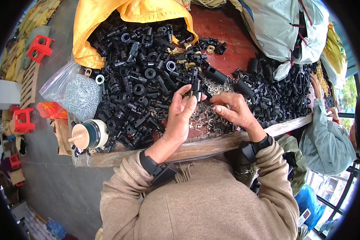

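My left hand [181, 116] is raised over the table, its thumb and fingers closed on a small black plastic part [196, 86] with a pale metal bit at its lower end. My right hand [235, 110] is just to the right, fingertips pinched and pointing toward that part; what it pinches is too small to tell. Under both hands lies a heap of thin bent metal clips [206, 120]. A big pile of black plastic parts [142, 76] spills from a yellow sack [96, 24] to the left and behind.
A clear bag of small grey metal pieces [81, 96] and a pale spool-like tool [88, 135] lie at the left. The wooden table edge [204, 147] runs below my hands. Another person in a grey-green sleeve [324, 136] works at the right. Red stools [39, 47] stand on the floor.
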Available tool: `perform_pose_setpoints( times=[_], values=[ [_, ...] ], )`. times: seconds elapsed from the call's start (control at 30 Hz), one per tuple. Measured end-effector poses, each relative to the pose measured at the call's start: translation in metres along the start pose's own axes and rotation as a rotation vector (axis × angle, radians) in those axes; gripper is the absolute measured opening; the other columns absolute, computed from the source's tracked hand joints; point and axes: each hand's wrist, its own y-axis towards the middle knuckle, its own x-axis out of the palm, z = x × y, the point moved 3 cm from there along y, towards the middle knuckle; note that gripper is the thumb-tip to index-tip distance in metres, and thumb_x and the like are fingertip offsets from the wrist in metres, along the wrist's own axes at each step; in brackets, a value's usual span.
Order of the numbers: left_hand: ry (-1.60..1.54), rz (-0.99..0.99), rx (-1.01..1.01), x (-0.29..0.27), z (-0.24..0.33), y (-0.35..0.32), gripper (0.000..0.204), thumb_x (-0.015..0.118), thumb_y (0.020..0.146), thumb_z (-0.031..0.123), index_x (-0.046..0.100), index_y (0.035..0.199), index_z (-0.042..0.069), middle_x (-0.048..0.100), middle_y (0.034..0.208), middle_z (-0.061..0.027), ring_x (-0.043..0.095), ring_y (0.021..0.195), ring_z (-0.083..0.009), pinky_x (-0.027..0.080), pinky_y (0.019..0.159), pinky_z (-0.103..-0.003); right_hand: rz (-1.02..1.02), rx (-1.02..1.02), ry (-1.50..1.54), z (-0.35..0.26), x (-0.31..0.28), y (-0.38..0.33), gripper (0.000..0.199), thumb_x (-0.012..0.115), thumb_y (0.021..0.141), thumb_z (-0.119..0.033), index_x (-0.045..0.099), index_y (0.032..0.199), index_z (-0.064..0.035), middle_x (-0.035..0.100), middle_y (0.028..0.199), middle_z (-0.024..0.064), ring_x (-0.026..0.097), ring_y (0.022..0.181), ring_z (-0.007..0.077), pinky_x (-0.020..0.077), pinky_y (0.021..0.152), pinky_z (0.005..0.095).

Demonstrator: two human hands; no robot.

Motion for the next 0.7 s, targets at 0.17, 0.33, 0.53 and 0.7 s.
perform_pose_setpoints(
  times=[0.17,0.33,0.53,0.7],
  values=[
    [-0.158,-0.166,0.035,0.007,0.003,0.000,0.043,0.051,0.082,0.027,0.034,0.116,0.007,0.051,0.100,-0.0083,0.047,0.098,-0.0168,0.038,0.084,-0.034,-0.002,0.062,0.191,-0.014,0.006,-0.014,0.032,0.057,0.077,-0.028,0.055,0.089,0.0013,0.055,0.068,0.0044,0.051,0.060,0.0112,0.0399,0.054,0.0240],
    [-0.244,-0.256,0.018,0.012,0.005,-0.005,0.045,0.054,0.081,0.026,0.035,0.115,0.003,0.050,0.101,-0.0101,0.049,0.095,-0.0165,0.040,0.084,-0.034,-0.022,0.207,0.357,-0.019,0.009,-0.027,0.033,0.060,0.075,-0.019,0.049,0.100,0.0005,0.051,0.064,0.0002,0.045,0.056,0.0086,0.0362,0.051,0.0216],
    [-0.240,-0.269,-0.010,0.010,0.006,-0.012,0.047,0.055,0.080,0.027,0.037,0.114,0.000,0.050,0.101,-0.0110,0.048,0.096,-0.0183,0.040,0.085,-0.034,0.206,0.311,0.367,-0.028,0.002,-0.030,0.052,0.057,0.067,-0.005,0.035,0.114,-0.0020,0.047,0.079,0.0012,0.044,0.068,0.0088,0.0349,0.060,0.0218],
    [-0.216,-0.316,-0.030,0.015,0.010,-0.019,0.048,0.055,0.080,0.027,0.037,0.114,-0.001,0.050,0.102,-0.0119,0.048,0.097,-0.0183,0.039,0.086,-0.034,0.257,0.241,0.356,-0.035,0.009,-0.025,0.064,0.050,0.061,0.002,0.027,0.120,-0.0030,0.042,0.099,0.0059,0.041,0.086,0.0120,0.0334,0.075,0.0240]
  ],
)
